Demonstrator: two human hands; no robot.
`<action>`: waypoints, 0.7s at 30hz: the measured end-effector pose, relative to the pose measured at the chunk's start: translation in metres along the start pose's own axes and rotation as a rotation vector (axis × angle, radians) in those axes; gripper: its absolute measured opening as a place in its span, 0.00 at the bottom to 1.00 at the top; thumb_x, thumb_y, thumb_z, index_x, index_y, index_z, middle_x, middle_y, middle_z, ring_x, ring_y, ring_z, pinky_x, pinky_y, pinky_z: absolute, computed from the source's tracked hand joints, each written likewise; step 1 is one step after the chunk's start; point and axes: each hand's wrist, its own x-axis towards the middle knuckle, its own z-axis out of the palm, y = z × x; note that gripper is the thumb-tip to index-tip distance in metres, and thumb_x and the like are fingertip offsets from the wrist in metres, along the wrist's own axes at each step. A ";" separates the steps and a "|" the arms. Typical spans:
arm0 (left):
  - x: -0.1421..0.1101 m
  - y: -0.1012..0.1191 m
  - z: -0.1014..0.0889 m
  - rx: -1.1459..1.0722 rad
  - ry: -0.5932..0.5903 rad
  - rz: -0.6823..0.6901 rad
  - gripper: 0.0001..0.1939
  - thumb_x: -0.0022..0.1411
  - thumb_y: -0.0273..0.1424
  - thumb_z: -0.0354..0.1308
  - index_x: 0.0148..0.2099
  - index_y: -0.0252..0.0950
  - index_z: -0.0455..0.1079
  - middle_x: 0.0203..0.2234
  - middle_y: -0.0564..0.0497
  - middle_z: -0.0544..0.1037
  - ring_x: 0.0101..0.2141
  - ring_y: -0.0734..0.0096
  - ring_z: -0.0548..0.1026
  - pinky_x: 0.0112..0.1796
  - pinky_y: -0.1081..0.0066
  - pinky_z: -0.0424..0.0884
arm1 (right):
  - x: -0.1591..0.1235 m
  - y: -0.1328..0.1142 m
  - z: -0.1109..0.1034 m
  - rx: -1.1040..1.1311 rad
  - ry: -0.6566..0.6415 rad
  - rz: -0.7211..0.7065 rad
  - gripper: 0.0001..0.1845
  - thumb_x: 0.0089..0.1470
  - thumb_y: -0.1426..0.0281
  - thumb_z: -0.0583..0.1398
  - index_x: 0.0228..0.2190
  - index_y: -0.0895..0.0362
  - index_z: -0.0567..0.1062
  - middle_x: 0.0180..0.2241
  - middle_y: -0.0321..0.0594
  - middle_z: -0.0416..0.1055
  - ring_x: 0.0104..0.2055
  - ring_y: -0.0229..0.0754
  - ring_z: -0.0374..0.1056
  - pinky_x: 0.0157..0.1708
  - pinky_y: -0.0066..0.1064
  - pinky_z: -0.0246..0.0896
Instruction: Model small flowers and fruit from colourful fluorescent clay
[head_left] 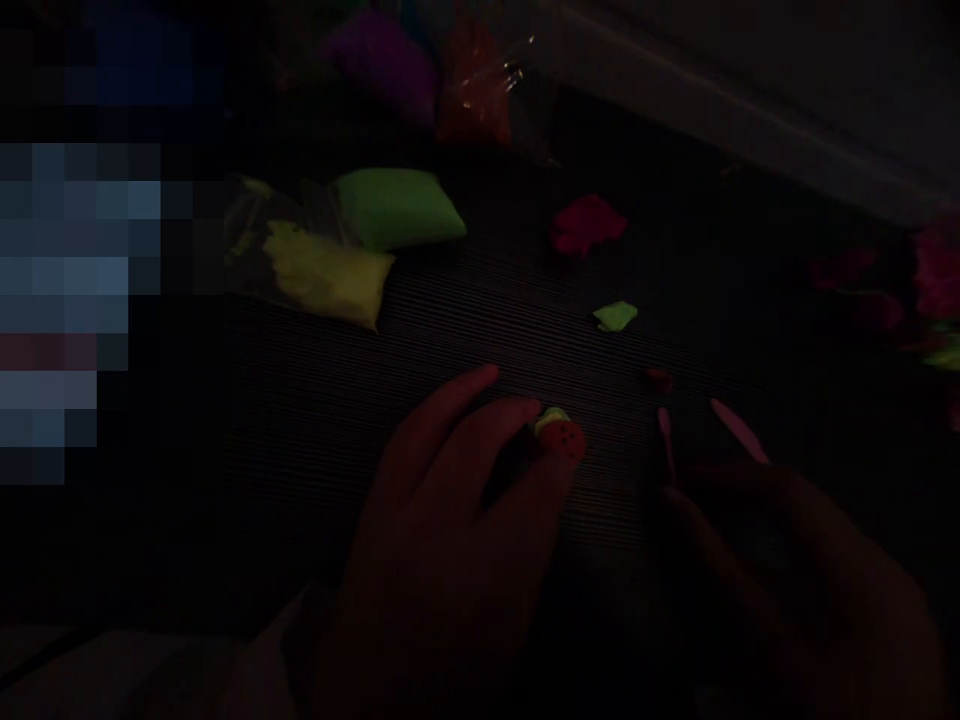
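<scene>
The scene is very dark. Between the thumb and a fingertip of my left hand (pixel 450 530) is a small red clay figure (pixel 567 440) with dark dots and a yellow-green part at its top. My right hand (pixel 817 570), mostly in shadow, pinches a thin pink modelling tool (pixel 666 440) whose tip points away from me. A second pink tool (pixel 739 430) lies just beyond the right fingers, its near end hidden by them. A small dark reddish bit of clay (pixel 659 380) rests near the tip of the held tool.
Farther back lie a light green clay scrap (pixel 616 316) and a pink-red lump (pixel 589 224). Bags of yellow (pixel 330 275), green (pixel 401 208), purple (pixel 386 65) and orange (pixel 474 90) clay are at the back left. Pink pieces (pixel 937 270) show at the right edge.
</scene>
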 end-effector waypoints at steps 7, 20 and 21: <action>0.002 -0.001 -0.001 0.001 0.014 0.030 0.09 0.50 0.26 0.57 0.36 0.40 0.68 0.38 0.52 0.71 0.47 0.63 0.65 0.43 0.61 0.68 | 0.004 0.003 -0.004 -0.135 -0.119 0.011 0.08 0.49 0.61 0.53 0.31 0.50 0.68 0.18 0.32 0.69 0.13 0.35 0.64 0.05 0.23 0.51; 0.003 0.000 -0.002 0.012 0.000 0.029 0.10 0.50 0.26 0.57 0.38 0.40 0.68 0.38 0.52 0.71 0.46 0.64 0.65 0.43 0.61 0.68 | 0.008 0.017 -0.010 -0.074 -0.134 -0.184 0.10 0.50 0.65 0.51 0.33 0.50 0.70 0.31 0.35 0.71 0.28 0.39 0.69 0.20 0.27 0.62; 0.003 -0.001 -0.002 0.014 0.000 0.030 0.10 0.50 0.26 0.57 0.38 0.40 0.68 0.38 0.52 0.71 0.46 0.63 0.66 0.43 0.61 0.68 | 0.007 0.018 -0.010 -0.077 -0.127 -0.208 0.10 0.50 0.66 0.51 0.34 0.51 0.70 0.32 0.35 0.71 0.29 0.39 0.69 0.21 0.28 0.63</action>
